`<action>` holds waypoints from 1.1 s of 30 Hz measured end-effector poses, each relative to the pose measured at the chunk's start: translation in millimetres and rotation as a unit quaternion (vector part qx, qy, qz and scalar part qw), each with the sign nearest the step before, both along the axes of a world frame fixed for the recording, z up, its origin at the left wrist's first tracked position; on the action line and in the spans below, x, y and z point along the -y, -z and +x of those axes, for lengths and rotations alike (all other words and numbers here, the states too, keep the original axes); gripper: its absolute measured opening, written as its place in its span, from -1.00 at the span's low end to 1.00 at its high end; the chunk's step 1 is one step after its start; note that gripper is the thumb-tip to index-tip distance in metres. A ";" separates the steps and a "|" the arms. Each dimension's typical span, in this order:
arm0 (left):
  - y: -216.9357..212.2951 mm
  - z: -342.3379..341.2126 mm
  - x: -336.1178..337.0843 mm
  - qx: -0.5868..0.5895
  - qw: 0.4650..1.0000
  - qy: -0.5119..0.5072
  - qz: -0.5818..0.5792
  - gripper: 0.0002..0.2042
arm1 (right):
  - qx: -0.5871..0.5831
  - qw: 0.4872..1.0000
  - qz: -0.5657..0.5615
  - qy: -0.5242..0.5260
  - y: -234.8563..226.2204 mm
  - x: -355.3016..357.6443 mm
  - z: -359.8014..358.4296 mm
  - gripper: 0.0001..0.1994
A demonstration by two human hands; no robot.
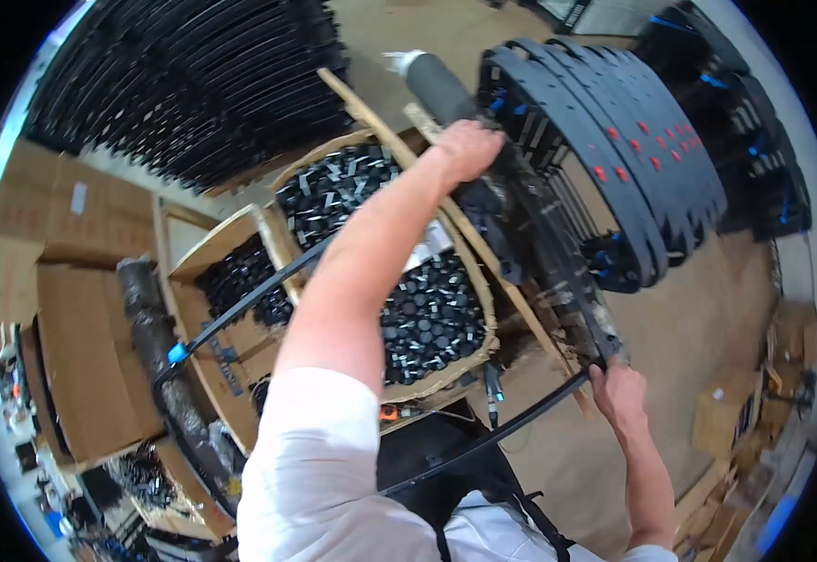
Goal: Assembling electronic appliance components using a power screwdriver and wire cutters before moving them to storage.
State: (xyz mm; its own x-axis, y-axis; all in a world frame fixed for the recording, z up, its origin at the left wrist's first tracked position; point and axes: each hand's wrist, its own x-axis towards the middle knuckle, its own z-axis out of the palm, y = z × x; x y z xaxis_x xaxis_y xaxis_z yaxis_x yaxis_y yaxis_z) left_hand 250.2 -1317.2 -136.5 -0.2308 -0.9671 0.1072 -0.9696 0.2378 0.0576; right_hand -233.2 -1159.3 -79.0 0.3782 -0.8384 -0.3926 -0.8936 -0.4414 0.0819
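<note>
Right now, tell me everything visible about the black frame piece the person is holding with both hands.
The black frame piece is a long, thin, flat-looking part, plastic or metal by its look, blurred in its upper stretch. It runs tilted from the left hand at its upper end down to the right hand, which grips its lower corner. There a slim black bar branches off toward the person's body.
</note>
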 end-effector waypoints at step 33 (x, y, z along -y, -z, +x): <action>94.8 174.5 -242.4 -0.151 0.922 -0.174 0.312 -0.49 | 0.401 0.878 0.040 -0.257 196.4 20.3 444.9 -0.77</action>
State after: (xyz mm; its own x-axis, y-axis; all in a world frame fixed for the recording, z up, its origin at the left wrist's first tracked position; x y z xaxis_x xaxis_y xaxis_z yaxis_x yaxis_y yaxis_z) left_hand 424.7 -1074.8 -231.3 0.0538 -0.8719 -0.4868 -0.8980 -0.2554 0.3582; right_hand 211.6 -1179.6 -275.4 0.8803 -0.4583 0.1228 -0.3308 -0.7783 -0.5337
